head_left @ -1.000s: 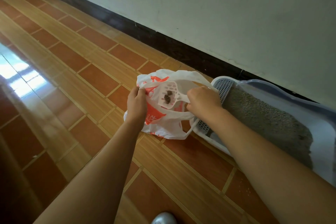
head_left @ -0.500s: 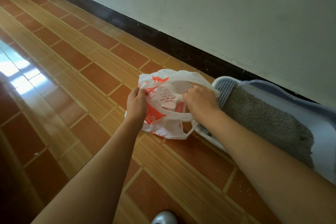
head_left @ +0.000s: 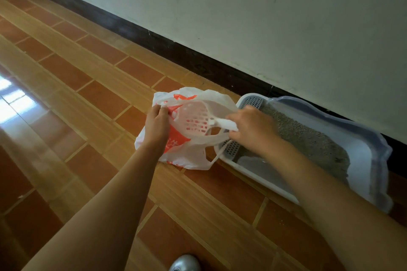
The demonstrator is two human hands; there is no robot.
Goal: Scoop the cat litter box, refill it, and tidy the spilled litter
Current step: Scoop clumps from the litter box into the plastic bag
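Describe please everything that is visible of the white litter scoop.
The scoop looks like white plastic, with a rounded, slotted bowl and a short flat handle. It appears empty. It lies roughly level in the mouth of the white and orange plastic bag, the bowl inside. The right hand grips the handle; the left hand holds the bag's edge.
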